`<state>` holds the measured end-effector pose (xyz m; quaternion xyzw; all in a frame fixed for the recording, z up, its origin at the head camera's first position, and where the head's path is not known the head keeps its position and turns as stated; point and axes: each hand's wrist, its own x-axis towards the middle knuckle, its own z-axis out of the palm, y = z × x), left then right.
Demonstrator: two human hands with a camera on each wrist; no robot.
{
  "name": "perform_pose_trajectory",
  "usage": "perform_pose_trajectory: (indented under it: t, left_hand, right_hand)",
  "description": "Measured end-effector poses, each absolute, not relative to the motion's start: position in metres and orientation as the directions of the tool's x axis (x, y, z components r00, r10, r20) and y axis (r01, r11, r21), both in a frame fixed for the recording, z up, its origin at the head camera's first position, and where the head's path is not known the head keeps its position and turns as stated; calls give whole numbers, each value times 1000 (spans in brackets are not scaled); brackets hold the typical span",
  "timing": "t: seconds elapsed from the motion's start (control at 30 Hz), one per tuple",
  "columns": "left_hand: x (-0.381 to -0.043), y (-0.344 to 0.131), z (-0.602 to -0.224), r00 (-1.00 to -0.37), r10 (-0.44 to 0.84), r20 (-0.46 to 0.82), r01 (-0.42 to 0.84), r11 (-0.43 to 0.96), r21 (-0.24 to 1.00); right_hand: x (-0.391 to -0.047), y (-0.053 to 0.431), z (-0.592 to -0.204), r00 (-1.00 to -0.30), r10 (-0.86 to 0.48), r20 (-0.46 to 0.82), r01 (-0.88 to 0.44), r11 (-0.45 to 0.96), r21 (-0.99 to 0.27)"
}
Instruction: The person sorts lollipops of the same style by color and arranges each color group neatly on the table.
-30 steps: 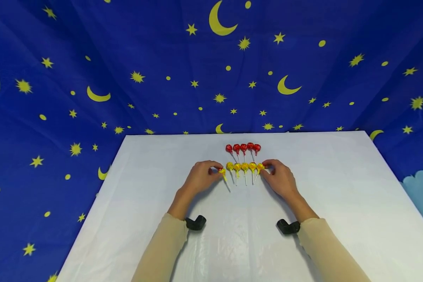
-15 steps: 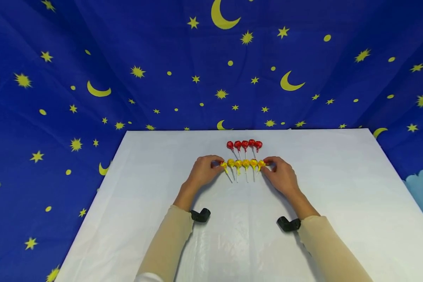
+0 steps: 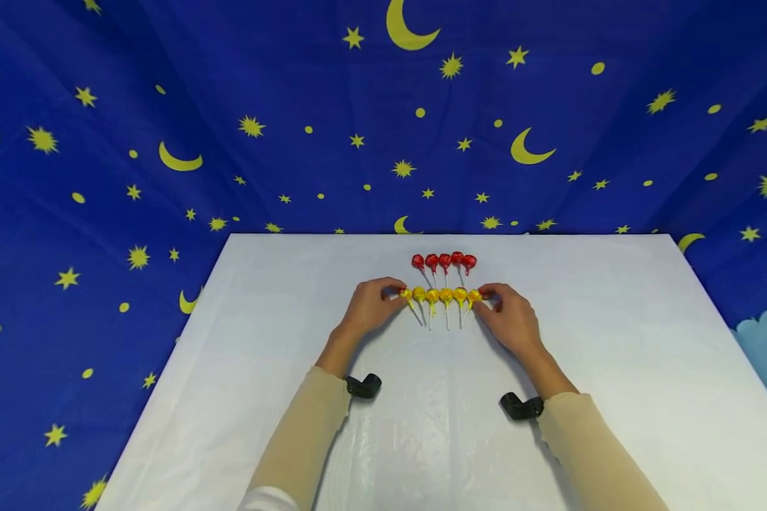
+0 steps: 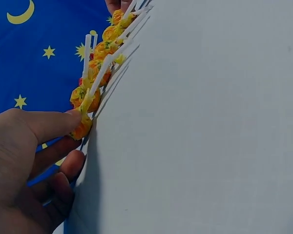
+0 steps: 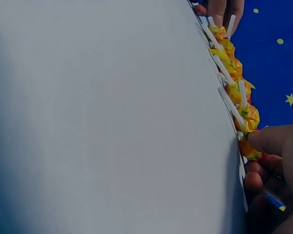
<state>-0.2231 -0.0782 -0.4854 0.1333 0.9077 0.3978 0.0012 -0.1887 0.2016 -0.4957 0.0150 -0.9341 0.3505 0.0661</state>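
Observation:
Several yellow-wrapped lollipops lie side by side in a row on the white table, white sticks toward me. At the row's left end, my left hand pinches the outermost yellow lollipop by its candy head, thumb and forefinger on the wrapper. My right hand holds the head of the yellow lollipop at the right end in the same kind of pinch. Both end lollipops sit right beside their neighbours. Just beyond the yellow row is a row of several red lollipops, sticks also pointing toward me.
The white table reaches out on both sides of the rows. A blue cloth backdrop with yellow moons and stars rises behind its far edge. Black wrist-camera mounts stick out inward from both wrists.
My left hand has moved slightly right and away from me, bringing its yellow lollipop up against the row's left end. The right hand stays at the right end. The head view has shifted a little.

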Motion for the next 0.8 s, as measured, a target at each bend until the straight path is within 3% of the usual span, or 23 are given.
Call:
perform_pose_trajectory:
  t: [0.5, 0.6, 0.8]
  left_hand:
    - [-219, -90, -492, -982, 168, 90, 166, 527, 833]
    - [-210, -96, -490, -979, 160, 127, 199, 606, 770]
    - [-191, -103, -481, -965, 131, 228, 234, 822, 519]
  right_hand:
    - [-190, 203, -498, -995, 22, 102, -56, 711, -700]
    - [-187, 203, -499, -998, 7, 68, -43, 709, -704]
    - [-177, 206, -493, -999, 11, 44, -24, 703, -711]
